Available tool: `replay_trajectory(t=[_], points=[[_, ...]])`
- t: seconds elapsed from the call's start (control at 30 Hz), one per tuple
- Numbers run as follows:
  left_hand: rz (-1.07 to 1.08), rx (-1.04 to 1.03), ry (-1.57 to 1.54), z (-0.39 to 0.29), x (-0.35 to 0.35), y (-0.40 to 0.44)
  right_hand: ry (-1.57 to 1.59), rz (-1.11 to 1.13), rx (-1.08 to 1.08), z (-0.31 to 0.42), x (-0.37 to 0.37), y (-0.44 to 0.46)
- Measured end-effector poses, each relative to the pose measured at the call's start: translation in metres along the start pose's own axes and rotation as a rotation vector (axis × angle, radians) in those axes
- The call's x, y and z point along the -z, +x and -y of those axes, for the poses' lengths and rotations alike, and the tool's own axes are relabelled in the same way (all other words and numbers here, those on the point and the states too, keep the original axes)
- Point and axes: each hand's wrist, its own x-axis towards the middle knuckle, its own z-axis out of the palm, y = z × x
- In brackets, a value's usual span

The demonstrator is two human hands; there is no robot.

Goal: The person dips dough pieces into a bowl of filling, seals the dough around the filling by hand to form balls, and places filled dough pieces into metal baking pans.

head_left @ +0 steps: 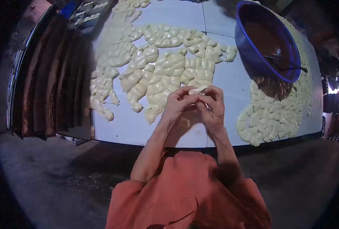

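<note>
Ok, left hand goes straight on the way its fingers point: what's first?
The dough piece at the left hand's fingertips, then probably the right hand, though depth is unclear.

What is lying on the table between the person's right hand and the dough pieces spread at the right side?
Only bare white tabletop lies between the right hand and those dough pieces; the head view shows this.

Dough pieces (165, 68) lie on the table (224, 105), left of the basin (255, 57).

Row of dark trays (51, 82), grey floor (59, 183)
</note>
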Motion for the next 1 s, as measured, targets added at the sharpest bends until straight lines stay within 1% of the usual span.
replay_trajectory(t=[0.03, 0.07, 0.13, 0.17, 0.2, 0.27, 0.3, 0.4, 0.43, 0.47, 0.5, 0.53, 0.6, 0.67, 0.7, 0.73, 0.8, 0.83, 0.87, 0.93, 0.97, 1.0], points=[[0.017, -0.018, -0.015, 0.002, 0.000, 0.001, -0.109, -0.041, 0.068, 0.003, 0.002, 0.003], [0.032, -0.036, -0.029, 0.003, 0.000, 0.002, -0.108, -0.043, 0.065, 0.003, -0.001, 0.003], [0.033, -0.007, 0.017, 0.002, 0.004, 0.004, 0.194, -0.253, -0.046, 0.000, -0.014, 0.000], [0.067, 0.007, 0.016, 0.004, 0.006, 0.005, 0.330, -0.302, -0.088, 0.000, -0.020, -0.002], [0.100, 0.021, 0.016, 0.003, 0.007, 0.005, 0.334, -0.301, -0.090, 0.001, -0.019, -0.003], [0.102, 0.040, 0.058, 0.004, 0.005, -0.001, 0.265, -0.184, -0.232, 0.003, -0.012, -0.006], [0.107, 0.018, 0.041, 0.004, 0.001, -0.004, 0.018, -0.214, -0.079, 0.000, -0.011, -0.003], [0.078, -0.032, 0.018, 0.005, -0.007, -0.010, 0.038, -0.244, -0.115, -0.005, -0.012, 0.000], [0.095, -0.078, 0.189, 0.006, 0.000, -0.010, 0.060, -0.230, -0.170, -0.003, -0.012, 0.001], [0.112, -0.125, 0.360, 0.008, 0.004, -0.011, 0.062, -0.229, -0.173, 0.001, -0.011, 0.001], [0.056, -0.126, 0.206, -0.006, -0.014, -0.019, 0.170, -0.186, -0.307, 0.007, -0.010, 0.003], [-0.009, -0.059, 0.294, -0.003, -0.008, -0.016, 0.277, -0.140, -0.442, 0.012, -0.009, 0.003], [-0.047, -0.099, 0.319, 0.002, 0.000, -0.012, 0.295, -0.130, -0.453, 0.013, -0.007, 0.002], [-0.090, -0.075, 0.326, 0.001, 0.006, -0.016, 0.093, 0.011, -0.438, 0.013, -0.003, -0.001], [-0.126, -0.057, 0.337, 0.000, 0.008, -0.018, -0.096, -0.010, -0.296, 0.018, -0.005, -0.005], [-0.131, -0.054, 0.332, 0.001, 0.011, -0.019, -0.096, -0.003, -0.299, 0.024, -0.002, -0.008], [-0.080, -0.055, 0.357, 0.003, 0.017, -0.023, -0.200, 0.155, -0.062, 0.037, 0.008, -0.009], [-0.054, 0.020, 0.377, 0.001, 0.018, -0.027, -0.125, 0.180, -0.040, 0.034, 0.007, -0.013], [-0.059, 0.025, 0.373, 0.000, 0.019, -0.031, -0.123, 0.186, -0.044, 0.032, 0.007, -0.015], [-0.134, -0.150, 0.508, 0.000, 0.019, -0.039, 0.033, 0.225, -0.273, 0.029, 0.009, -0.017], [-0.116, 0.008, 0.315, -0.004, 0.022, -0.046, 0.081, 0.207, -0.319, 0.025, 0.008, -0.019], [-0.117, 0.008, 0.311, -0.006, 0.023, -0.055, 0.079, 0.212, -0.319, 0.023, 0.007, -0.022]])
